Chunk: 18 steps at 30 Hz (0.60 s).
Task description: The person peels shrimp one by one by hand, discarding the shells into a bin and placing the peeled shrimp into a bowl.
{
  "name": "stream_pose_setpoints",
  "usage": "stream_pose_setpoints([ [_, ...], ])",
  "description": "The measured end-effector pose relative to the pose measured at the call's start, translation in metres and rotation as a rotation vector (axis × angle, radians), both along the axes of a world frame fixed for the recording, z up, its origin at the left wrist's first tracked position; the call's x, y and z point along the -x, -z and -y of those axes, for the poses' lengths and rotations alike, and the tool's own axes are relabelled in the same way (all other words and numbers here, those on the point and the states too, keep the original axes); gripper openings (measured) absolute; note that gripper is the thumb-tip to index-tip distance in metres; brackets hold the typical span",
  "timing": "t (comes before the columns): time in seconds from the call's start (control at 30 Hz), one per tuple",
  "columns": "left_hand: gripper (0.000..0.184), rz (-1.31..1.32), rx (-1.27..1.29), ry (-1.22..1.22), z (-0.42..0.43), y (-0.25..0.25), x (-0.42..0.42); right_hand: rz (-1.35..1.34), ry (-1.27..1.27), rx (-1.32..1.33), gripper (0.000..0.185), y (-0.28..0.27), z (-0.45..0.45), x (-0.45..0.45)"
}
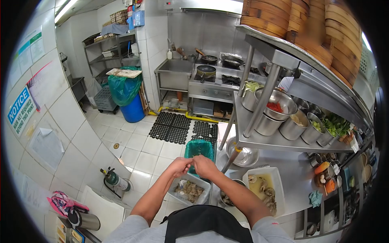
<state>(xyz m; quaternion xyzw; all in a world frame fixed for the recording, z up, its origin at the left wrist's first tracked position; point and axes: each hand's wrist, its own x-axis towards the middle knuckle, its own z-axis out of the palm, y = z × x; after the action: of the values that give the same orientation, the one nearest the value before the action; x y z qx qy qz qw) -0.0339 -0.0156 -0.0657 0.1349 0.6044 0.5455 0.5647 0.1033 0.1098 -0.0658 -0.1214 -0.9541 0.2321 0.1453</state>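
Left hand (182,166), right hand (204,166) meet at bin (199,148), likely for scraps; grip contents I can't tell; tub (207,193) beside bin, handy.

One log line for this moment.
left hand, right hand: fingers together | holding: unclear | nearby: green-lined bin, white tub, greyish pieces inside
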Motion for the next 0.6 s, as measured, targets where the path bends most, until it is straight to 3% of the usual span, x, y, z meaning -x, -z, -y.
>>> stream_pose_setpoints([
  [0.1, 0.03, -0.061, -0.012, -0.041, -0.003, -0.003, 0.003, -0.085, -0.004, -0.058, 0.017, 0.0, 0.001, 0.006],
  [0.3, 0.029, -0.099, -0.11, -0.077, -0.005, 0.006, 0.001, -0.187, 0.145, 0.098, 0.017, 0.002, -0.001, 0.018],
  [0.4, 0.028, -0.176, -0.153, -0.038, -0.007, 0.008, 0.003, -0.205, 0.251, 0.429, 0.02, -0.003, -0.001, 0.018],
  [0.5, 0.019, -0.217, -0.155, 0.018, -0.003, 0.004, 0.009, -0.188, 0.269, 0.446, 0.026, 0.014, -0.014, 0.022],
  [0.6, 0.021, -0.112, -0.218, 0.113, -0.004, 0.009, 0.028, -0.192, 0.196, 0.667, 0.02, 0.037, -0.03, 0.026],
])
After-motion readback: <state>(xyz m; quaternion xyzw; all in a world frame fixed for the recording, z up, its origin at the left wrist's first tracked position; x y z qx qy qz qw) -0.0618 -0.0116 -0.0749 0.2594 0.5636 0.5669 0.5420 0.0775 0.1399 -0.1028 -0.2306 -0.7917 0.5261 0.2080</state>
